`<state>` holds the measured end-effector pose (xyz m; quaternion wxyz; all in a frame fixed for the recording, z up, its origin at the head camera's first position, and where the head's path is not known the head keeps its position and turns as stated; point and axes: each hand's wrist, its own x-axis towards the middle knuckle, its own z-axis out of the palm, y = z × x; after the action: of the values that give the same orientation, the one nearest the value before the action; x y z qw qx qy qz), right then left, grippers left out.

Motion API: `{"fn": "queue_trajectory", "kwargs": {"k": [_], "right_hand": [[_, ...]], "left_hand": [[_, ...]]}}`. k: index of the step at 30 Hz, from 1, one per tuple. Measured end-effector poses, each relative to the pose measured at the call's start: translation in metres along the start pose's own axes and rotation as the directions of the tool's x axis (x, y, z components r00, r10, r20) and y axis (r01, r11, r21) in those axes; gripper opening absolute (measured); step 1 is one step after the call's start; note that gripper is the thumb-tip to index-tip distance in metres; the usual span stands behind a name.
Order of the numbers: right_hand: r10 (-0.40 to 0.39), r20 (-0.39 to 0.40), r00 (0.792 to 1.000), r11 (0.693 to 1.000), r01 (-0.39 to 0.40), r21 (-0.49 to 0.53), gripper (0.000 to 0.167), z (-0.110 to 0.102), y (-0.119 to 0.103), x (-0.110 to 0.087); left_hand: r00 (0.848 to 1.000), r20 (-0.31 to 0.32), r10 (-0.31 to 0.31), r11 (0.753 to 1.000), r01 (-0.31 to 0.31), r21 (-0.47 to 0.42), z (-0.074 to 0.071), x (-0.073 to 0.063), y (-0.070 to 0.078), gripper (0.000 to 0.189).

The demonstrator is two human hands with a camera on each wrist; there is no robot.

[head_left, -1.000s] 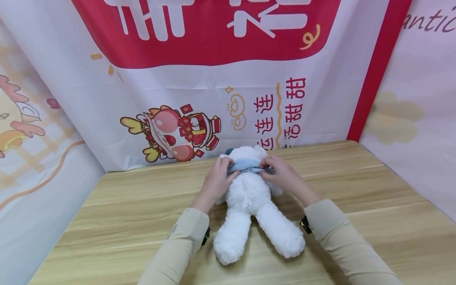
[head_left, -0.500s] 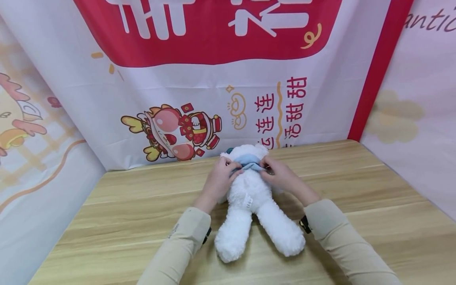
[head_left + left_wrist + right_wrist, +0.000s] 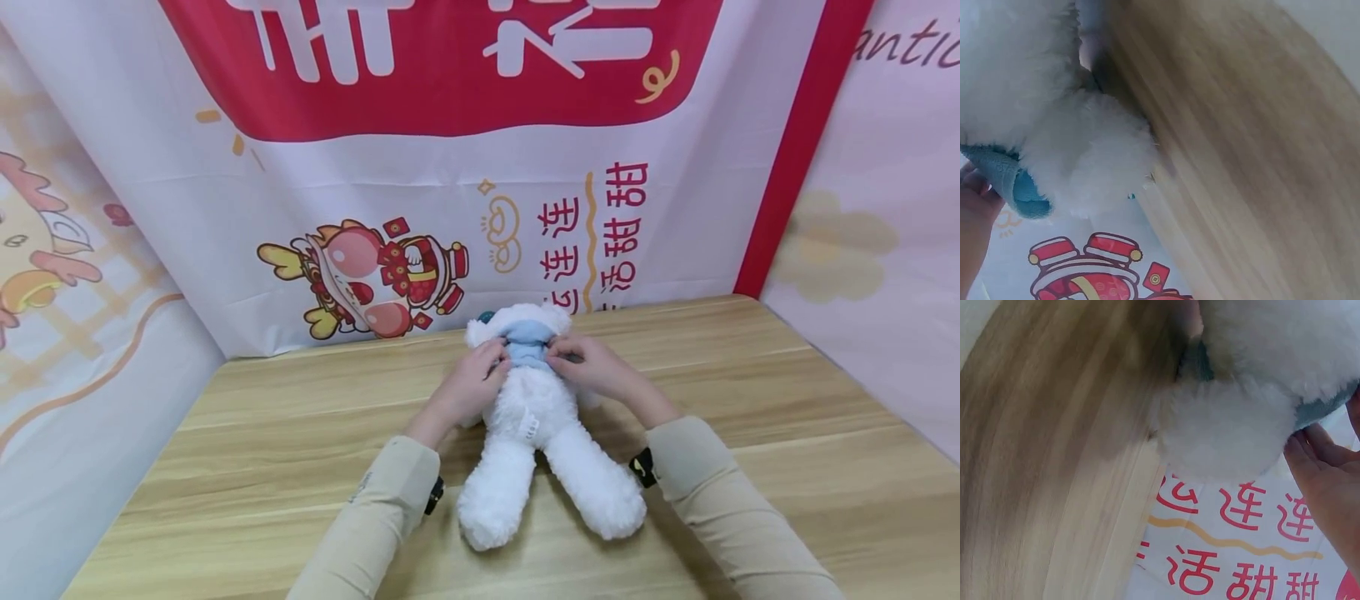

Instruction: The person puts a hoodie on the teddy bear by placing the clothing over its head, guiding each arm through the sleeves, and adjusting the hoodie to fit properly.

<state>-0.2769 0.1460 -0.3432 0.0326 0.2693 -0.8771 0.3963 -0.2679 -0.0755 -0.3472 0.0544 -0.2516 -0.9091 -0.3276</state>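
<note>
A fluffy white plush toy (image 3: 528, 408) lies on the wooden table with its legs pointing towards me. Around its neck runs a light blue cloth band (image 3: 529, 353), like a scarf, and the left wrist view shows a folded edge of this blue cloth (image 3: 1007, 181). My left hand (image 3: 474, 379) pinches the band at its left side. On the opposite side, my right hand (image 3: 592, 365) pinches it too; in the right wrist view that hand (image 3: 1329, 481) has its fingertips at the cloth, partly cut off by the frame. The toy's face is hidden.
The wooden table (image 3: 315, 433) meets a printed white and red curtain (image 3: 420, 158) just behind the toy's head. More printed cloth walls stand at left and right. A small white tag (image 3: 530, 427) sticks out of the toy's lower body.
My left hand has shifted right, closer to the right hand. The blue band between them has gone from stretched sideways to bunched, then to a narrower, taller patch. The toy has shifted slightly right.
</note>
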Motion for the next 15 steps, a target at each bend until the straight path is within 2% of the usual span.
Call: {"fn": "queue_trajectory", "kwargs": {"k": [5,8,12,15], "right_hand": [[-0.011,0.018,1.0,1.0,0.01,0.028,0.013,0.0004,0.0007,0.0004],[0.027,0.041,0.999,0.996,-0.03,0.078,0.021,0.0016,-0.0001,0.0014],[0.075,0.08,0.994,0.991,-0.083,0.106,0.042,0.0002,-0.0003,0.0011],[0.048,0.093,0.995,0.997,-0.053,0.061,0.037,-0.0012,0.0012,0.0004]], "left_hand": [[0.989,-0.098,-0.115,0.987,0.103,-0.12,0.0065,0.0031,-0.0008,0.03],[0.978,-0.132,-0.16,0.982,0.144,-0.121,0.0082,0.0051,-0.0011,0.039],[0.978,-0.103,-0.184,0.982,0.179,-0.052,0.0066,0.0078,-0.0015,0.055],[0.982,-0.056,-0.178,0.984,0.178,-0.006,0.0054,0.0091,-0.0022,0.05]]}}
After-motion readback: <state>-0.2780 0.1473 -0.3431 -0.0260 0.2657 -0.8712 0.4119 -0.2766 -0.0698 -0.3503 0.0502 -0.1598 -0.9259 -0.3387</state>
